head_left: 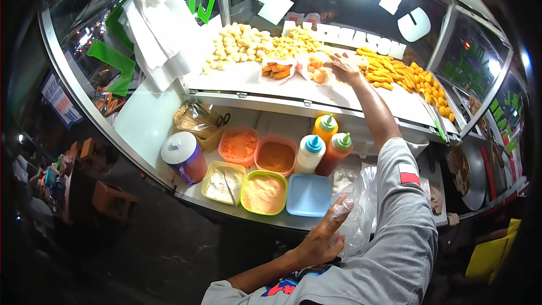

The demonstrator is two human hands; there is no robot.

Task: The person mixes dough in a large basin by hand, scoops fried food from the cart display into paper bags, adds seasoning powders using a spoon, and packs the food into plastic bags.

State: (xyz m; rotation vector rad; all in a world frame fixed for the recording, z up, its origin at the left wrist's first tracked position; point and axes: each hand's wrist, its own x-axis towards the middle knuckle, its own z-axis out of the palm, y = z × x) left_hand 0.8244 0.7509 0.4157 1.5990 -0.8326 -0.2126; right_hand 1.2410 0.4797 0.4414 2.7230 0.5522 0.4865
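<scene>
My right hand [345,68] reaches over the upper shelf, fingers spread and pointing down between a filled white paper bag [318,72] and the heap of long golden fried pieces [387,68]. Whether the fingertips touch anything is hard to see. Another paper bag with fried sticks [276,70] stands left of the first. Low in front of me, my left hand [323,241] is closed on a clear plastic bag [355,231]; its film wraps the raised fingertip. Just beyond that hand sits a blue lidded container [309,194].
Pale round balls [240,45] and orange balls [432,87] flank the heaps. Below stand sauce bottles [310,153], tubs of powder [263,192], and a lidded jar [183,158]. Tongs [433,117] lie at the shelf's right. Glass panes frame the cart; plastic bags [158,28] hang left.
</scene>
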